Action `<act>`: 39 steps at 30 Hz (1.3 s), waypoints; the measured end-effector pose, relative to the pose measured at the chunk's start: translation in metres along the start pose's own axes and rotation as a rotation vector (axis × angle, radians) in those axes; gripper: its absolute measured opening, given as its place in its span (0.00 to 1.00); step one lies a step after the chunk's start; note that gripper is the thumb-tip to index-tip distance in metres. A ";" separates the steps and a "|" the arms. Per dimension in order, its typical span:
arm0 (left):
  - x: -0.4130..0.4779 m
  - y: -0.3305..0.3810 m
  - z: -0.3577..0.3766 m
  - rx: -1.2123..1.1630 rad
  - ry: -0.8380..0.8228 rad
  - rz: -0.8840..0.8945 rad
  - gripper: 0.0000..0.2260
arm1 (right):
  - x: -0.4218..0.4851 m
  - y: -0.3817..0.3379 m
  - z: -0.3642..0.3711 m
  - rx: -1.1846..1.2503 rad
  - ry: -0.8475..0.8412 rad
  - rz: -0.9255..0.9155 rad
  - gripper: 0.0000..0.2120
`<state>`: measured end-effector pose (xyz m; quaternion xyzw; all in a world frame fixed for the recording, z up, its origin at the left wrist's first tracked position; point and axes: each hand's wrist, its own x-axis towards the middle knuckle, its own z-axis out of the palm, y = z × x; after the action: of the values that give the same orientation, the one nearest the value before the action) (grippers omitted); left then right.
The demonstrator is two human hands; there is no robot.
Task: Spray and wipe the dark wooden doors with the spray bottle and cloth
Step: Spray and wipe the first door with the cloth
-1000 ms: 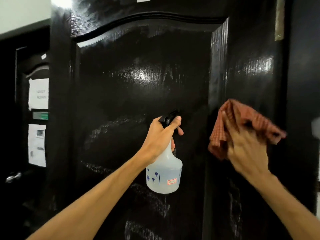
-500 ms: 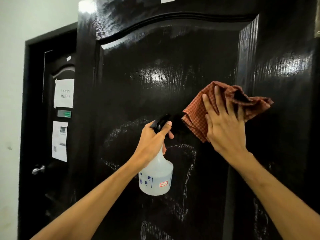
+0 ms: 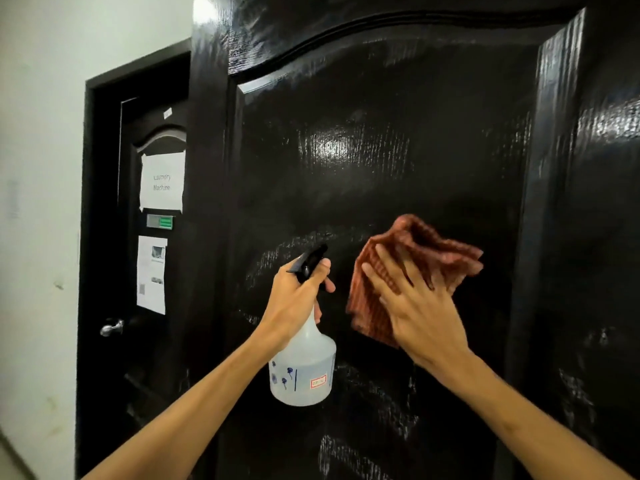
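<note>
Red cloth (image 3: 446,258) under flat right hand (image 3: 420,317) on door (image 3: 381,133); left hand (image 3: 294,299) grips spray bottle (image 3: 304,372).

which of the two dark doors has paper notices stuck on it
The far door on the left, the one with the silver handle: two white sheets hang on it. The near door, under the cloth, shows none.

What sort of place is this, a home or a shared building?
Probably a shared building's corridor: a dark door beside a farther door bearing a taped sign reading Laundry Machine, with a printed notice below.
</note>
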<state>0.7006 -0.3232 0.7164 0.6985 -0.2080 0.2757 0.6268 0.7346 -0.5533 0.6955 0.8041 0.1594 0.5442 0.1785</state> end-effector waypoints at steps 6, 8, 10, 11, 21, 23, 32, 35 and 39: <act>0.024 -0.015 -0.043 0.038 -0.005 0.013 0.11 | 0.107 0.009 -0.021 0.022 0.101 0.196 0.28; 0.030 -0.021 -0.061 0.028 -0.003 0.024 0.10 | 0.115 -0.020 -0.011 -0.007 0.129 0.167 0.29; 0.032 -0.031 -0.080 0.018 -0.003 0.020 0.10 | 0.086 -0.068 0.017 -0.018 0.041 0.021 0.31; 0.032 -0.036 -0.089 0.019 -0.006 0.014 0.10 | 0.068 -0.089 0.027 -0.010 -0.006 -0.038 0.31; 0.053 -0.064 -0.157 0.043 0.053 0.021 0.11 | 0.167 -0.121 0.027 -0.035 0.040 -0.030 0.29; 0.050 -0.066 -0.166 0.031 0.056 0.018 0.10 | 0.125 -0.155 0.043 -0.020 -0.090 -0.203 0.31; 0.051 -0.069 -0.196 0.048 0.118 0.029 0.09 | 0.222 -0.136 0.021 -0.055 -0.012 -0.059 0.28; 0.039 -0.076 -0.204 0.048 0.132 0.009 0.11 | 0.144 -0.197 0.052 -0.007 -0.176 -0.328 0.34; 0.023 -0.083 -0.214 0.074 0.124 -0.039 0.12 | 0.097 -0.212 0.059 -0.064 -0.352 -0.460 0.32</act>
<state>0.7442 -0.0997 0.6810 0.7067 -0.1449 0.3137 0.6174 0.8108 -0.3288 0.6576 0.8228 0.2869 0.3462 0.3475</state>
